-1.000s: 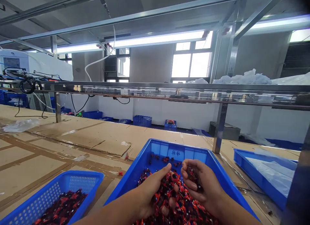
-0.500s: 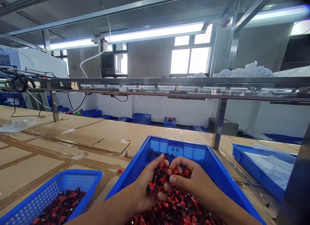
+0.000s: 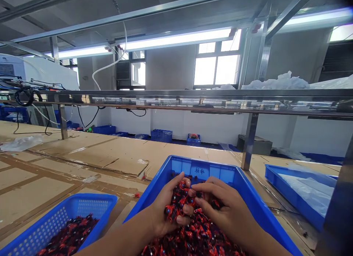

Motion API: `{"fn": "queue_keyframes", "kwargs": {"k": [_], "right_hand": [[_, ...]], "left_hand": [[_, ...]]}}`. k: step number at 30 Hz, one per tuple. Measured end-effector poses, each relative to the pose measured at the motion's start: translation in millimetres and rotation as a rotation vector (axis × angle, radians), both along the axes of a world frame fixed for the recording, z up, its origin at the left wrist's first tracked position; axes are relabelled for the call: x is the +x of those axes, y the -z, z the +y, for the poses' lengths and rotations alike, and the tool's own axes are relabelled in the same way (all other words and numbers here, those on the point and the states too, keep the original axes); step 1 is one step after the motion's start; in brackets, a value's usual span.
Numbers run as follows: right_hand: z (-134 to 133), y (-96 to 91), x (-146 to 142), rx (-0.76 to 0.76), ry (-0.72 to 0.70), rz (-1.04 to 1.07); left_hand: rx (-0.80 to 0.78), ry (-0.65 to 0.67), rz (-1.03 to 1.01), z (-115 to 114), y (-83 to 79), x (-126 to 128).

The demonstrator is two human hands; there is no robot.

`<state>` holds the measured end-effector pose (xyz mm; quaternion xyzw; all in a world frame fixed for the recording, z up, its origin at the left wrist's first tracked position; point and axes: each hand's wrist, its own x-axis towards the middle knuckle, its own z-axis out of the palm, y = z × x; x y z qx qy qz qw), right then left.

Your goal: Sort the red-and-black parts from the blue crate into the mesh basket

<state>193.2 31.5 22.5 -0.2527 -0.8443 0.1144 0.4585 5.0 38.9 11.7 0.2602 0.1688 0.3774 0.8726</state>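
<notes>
A blue plastic bin (image 3: 248,201) in front of me is heaped with small red and black parts (image 3: 193,237). My left hand (image 3: 168,208) is cupped in the heap with a clump of those parts held in its curled fingers. My right hand (image 3: 220,208) lies palm down on the heap right beside it, its fingers bent over the parts and touching the left hand's fingertips. Both forearms come in from the bottom edge.
A blue perforated basket (image 3: 91,204) at the lower left holds more red and black parts. A blue tray (image 3: 275,175) with white plastic sheeting sits at the right. Cardboard (image 3: 82,156) covers the bench. A steel shelf rail (image 3: 193,99) with a post (image 3: 249,142) crosses above.
My hands, apart with palms up a second ago, have come together over the heap. The right hand has turned palm down onto the parts.
</notes>
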Motion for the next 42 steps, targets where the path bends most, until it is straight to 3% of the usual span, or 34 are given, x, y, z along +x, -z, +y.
{"fn": "queue_keyframes", "kwargs": {"k": [3,7,11,17,20,22,27,29,37,42], "right_hand": [[-0.5,-1.2,0.1,-0.039,0.020,0.047],[-2.6,-2.1,0.2,-0.200,0.033,0.105],[-2.0,0.4,-2.5,-0.376,0.009,0.171],[11.8,11.9,-4.9,-1.079,-0.238,0.506],[18.3,14.2,-3.4,-1.244,-0.285,0.609],[19.6,13.9,-3.7,-1.201,-0.244,0.545],[13.4,13.5,-8.3,-0.612,-0.021,0.088],[10.3,14.3,-9.3,-0.475,0.014,-0.019],[8.1,12.1,-8.2,-0.441,0.072,-0.026],[5.7,8.3,-6.3,-0.292,0.202,-0.092]], "left_hand": [[0.077,-0.070,0.183,-0.4,0.7,2.8],[0.208,-0.144,0.501,-2.0,5.8,9.3],[0.261,-0.163,0.630,-3.7,9.4,12.9],[0.279,-0.152,0.639,-3.4,6.2,11.0],[0.274,-0.130,0.639,-3.8,4.2,11.0],[0.252,-0.132,0.655,-4.8,3.4,12.0],[0.190,-0.087,0.675,-6.2,4.9,14.1],[0.183,-0.026,0.673,-5.8,6.0,14.0],[0.168,-0.035,0.704,-6.4,5.0,13.1],[0.206,-0.073,0.668,-7.9,6.2,14.6]]}}
